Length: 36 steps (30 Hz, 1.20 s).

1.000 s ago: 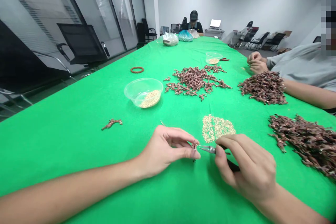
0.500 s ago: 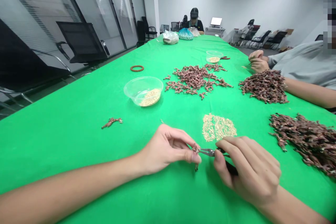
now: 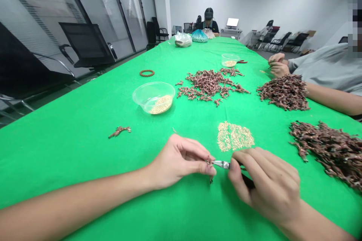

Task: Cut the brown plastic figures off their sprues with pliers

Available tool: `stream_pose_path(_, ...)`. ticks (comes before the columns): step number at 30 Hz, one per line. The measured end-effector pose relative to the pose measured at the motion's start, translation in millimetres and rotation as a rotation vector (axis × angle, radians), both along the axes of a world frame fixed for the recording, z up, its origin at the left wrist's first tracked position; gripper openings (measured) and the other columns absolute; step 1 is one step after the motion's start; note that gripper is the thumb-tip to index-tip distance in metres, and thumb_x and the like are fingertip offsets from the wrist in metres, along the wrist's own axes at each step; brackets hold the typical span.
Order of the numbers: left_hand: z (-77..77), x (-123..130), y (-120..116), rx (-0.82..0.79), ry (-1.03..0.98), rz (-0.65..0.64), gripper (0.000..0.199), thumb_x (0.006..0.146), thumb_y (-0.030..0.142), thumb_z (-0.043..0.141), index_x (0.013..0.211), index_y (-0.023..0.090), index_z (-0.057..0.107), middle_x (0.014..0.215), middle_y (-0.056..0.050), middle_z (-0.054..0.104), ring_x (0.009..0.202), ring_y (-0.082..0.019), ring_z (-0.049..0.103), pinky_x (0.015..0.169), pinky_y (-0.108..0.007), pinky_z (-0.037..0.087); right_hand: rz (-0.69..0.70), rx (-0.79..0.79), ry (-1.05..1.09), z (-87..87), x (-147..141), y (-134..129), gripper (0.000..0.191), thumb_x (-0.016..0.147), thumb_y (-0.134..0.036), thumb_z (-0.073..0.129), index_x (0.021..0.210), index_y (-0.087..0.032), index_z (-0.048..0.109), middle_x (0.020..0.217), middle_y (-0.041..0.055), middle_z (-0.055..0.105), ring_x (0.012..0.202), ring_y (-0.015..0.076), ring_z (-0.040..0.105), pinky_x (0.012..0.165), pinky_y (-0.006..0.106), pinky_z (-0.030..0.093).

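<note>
Lower centre of frame: left hand (image 3: 183, 162) nearly closed, pinching 1 small brown figure (image 3: 209, 161). Right hand (image 3: 268, 184) curled tight round pliers (image 3: 222, 164); plier tips, slightly parted 0.5 s ago, now look closed at the figure.

A small brown figure (image 3: 209, 160) is pinched in the left hand (image 3: 181, 162), its lower end hanging below the thumb. Silver-nosed, dark-handled pliers (image 3: 223, 164) slant from the right hand (image 3: 268, 182), tips at its upper part.

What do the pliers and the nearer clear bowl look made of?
Pliers: likely steel, smooth, from the bright silvery shine near the tip; the dark handle is of unclear material.
Nearer bowl: probably plastic, glossy; green table cover shows through.
</note>
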<state>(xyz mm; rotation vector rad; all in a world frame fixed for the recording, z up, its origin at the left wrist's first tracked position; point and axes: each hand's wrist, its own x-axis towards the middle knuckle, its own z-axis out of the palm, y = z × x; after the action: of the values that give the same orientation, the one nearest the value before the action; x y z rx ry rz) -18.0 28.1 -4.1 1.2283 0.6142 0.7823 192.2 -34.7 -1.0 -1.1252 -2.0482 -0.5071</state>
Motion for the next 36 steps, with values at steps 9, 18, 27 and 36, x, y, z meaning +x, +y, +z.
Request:
stream_pose_path(9,3.1,-3,-9,0.554,0.159,0.055,0.013,0.08,0.009,0.074,0.09,0.011,0.082,0.09,-0.015,0.078,0.074,-0.02,0.076,0.072,-0.027,0.063,-0.149,-1.544,0.59,11.2,-5,0,0.054,0.098,-0.052,0.032,0.066,-0.018,0.06,0.046,-0.0017,0.051,0.039,0.0103,0.04,0.04,0.024,0.029)
stream_pose_path(18,-0.8,-1,-2,0.04,0.05,0.019,0.015,0.075,0.015,0.082,0.089,0.012,0.079,0.083,-0.008,0.077,0.071,-0.016,0.075,0.069,-0.023,0.061,-0.044,-0.482,0.267,9.8,0,0,0.024,0.093,-0.025,0.053,0.071,-0.018,0.057,0.059,-0.0029,0.051,0.052,0.0094,0.045,0.053,0.026,0.034)
stream_pose_path(27,-1.4,0,-1,-0.121,-0.035,-0.051,0.017,0.068,0.012,0.086,0.084,0.01,0.079,0.08,-0.009,0.076,0.066,-0.016,0.073,0.065,-0.024,0.06,0.097,-0.041,0.039,-4.2,7,4,0.012,0.085,-0.013,0.065,0.097,-0.011,0.063,0.085,0.0098,0.069,0.076,0.0194,0.063,0.071,0.033,0.049)
stream_pose_path(36,0.2,-2,-1,-0.107,-0.033,-0.091,0.017,0.069,0.008,0.084,0.085,0.009,0.08,0.085,-0.01,0.076,0.069,-0.017,0.074,0.068,-0.025,0.061,0.077,-0.018,-0.007,-4.0,7,3,0.005,0.087,-0.014,0.064,0.091,-0.01,0.064,0.079,0.0089,0.068,0.071,0.0184,0.061,0.069,0.032,0.047)
